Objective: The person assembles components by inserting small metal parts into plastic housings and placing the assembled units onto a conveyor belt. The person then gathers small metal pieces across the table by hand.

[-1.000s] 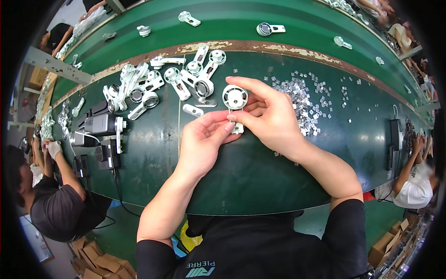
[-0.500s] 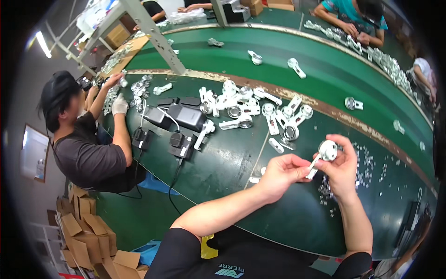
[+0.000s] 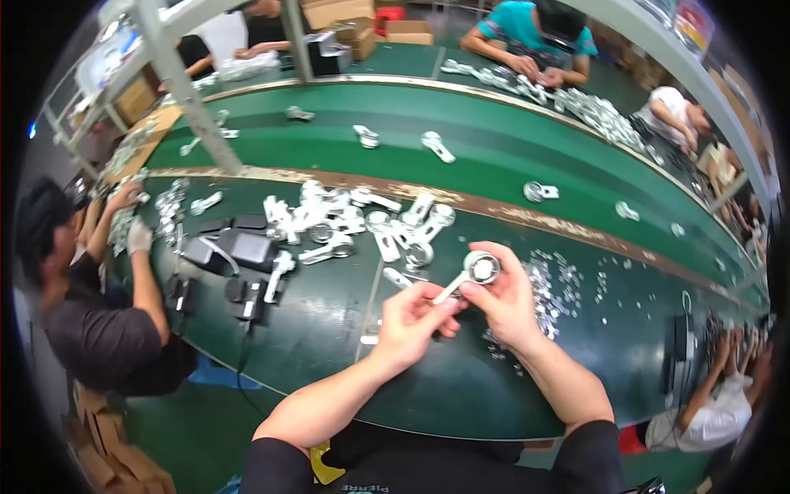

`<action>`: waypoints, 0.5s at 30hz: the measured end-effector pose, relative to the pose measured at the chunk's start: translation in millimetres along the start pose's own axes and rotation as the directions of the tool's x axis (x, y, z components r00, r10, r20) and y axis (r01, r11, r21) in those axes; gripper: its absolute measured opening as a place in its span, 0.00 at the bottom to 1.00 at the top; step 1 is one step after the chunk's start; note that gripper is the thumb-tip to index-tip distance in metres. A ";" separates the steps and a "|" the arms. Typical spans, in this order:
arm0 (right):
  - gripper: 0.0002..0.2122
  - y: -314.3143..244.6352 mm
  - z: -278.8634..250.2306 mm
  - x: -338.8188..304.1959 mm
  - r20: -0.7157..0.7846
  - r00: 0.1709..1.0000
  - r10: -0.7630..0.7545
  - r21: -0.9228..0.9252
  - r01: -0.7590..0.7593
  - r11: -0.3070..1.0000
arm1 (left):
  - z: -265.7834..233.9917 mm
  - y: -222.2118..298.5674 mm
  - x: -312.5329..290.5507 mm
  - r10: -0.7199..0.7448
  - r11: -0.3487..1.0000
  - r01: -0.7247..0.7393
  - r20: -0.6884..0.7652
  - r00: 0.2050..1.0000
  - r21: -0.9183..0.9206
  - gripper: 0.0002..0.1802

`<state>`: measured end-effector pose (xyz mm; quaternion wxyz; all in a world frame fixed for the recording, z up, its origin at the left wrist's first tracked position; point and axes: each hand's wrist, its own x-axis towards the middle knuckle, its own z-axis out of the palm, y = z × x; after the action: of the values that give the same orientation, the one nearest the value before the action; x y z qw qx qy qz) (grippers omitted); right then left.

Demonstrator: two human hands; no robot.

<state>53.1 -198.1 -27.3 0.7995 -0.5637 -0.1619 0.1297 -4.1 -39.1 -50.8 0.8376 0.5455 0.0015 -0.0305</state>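
Above the near side of the green table I hold a pale, shiny part with a round, ring-like head and a flat handle point(image 3: 480, 267). Its exact kind I cannot tell. My right hand point(image 3: 506, 298) is closed around the round head, thumb in front and fingers behind. With my left hand point(image 3: 418, 319) I pinch the end of the handle, which slants down to the left. Beyond my hands lies a pile of similar round-headed parts point(image 3: 321, 210). Many tiny shiny pieces point(image 3: 553, 288) are scattered right of my right hand, some of them partly behind its wrist.
A black power tool point(image 3: 239, 249) with cords and black boxes point(image 3: 245, 298) lies on the left. Past the table's worn edge, a green conveyor belt point(image 3: 329, 148) carries spaced-out parts. A co-worker point(image 3: 90, 288) works at left; others sit across the belt and at right.
The view has turned to the right, so the scene sits further left. The held part has tilted, its round face now turned more toward me; both hands still hold it.
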 end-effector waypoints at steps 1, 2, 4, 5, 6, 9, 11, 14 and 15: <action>0.22 -4.9 2.1 -2.2 -0.005 1.000 -0.005 -0.030 0.005 1.000 | 2.5 -0.5 -0.9 0.043 0.998 -0.042 -0.018 0.999 0.047 0.08; 0.22 -6.8 0.7 -5.1 -0.019 1.000 -0.019 -0.058 0.017 0.998 | 5.1 -2.3 -1.3 0.087 0.992 -0.083 -0.039 0.995 0.097 0.08; 0.22 -9.0 0.1 -7.8 -0.047 0.998 -0.048 -0.105 0.043 0.994 | 8.2 -4.4 -0.2 0.100 0.988 -0.096 -0.030 0.994 0.121 0.08; 0.22 -10.2 -0.3 -8.3 -0.056 0.998 -0.021 -0.097 0.016 0.995 | 4.8 -5.4 1.9 0.073 0.989 -0.073 0.006 0.997 0.129 0.09; 0.21 -10.8 -1.2 -7.6 -0.061 0.998 0.006 -0.088 -0.012 0.996 | 0.4 -2.8 3.1 -0.010 0.996 0.007 0.043 0.999 0.090 0.10; 0.22 -13.8 -24.0 12.5 -0.004 0.988 0.154 -0.096 -0.154 0.983 | -9.5 8.5 11.1 -0.145 0.987 0.135 0.113 0.983 0.092 0.25; 0.21 -30.1 -66.8 40.9 -0.162 0.983 -0.089 -0.292 0.039 0.956 | -29.2 18.3 16.0 0.009 0.952 -0.025 0.051 0.999 0.305 0.38; 0.21 -61.9 -176.7 87.5 -0.353 0.732 -0.583 -0.935 -0.248 0.255 | -46.2 58.1 22.7 0.286 0.524 -0.070 -0.098 0.953 0.849 0.21; 0.21 -71.4 -211.0 99.2 -0.385 0.727 -0.569 -0.877 -0.481 -0.022 | -47.0 58.5 22.8 0.294 0.471 -0.145 -0.001 0.956 0.870 0.19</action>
<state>231.0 -364.4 -14.7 0.1377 -0.9477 0.0842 -0.2752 23.2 26.2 -17.2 0.4479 0.8855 -0.0209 0.1218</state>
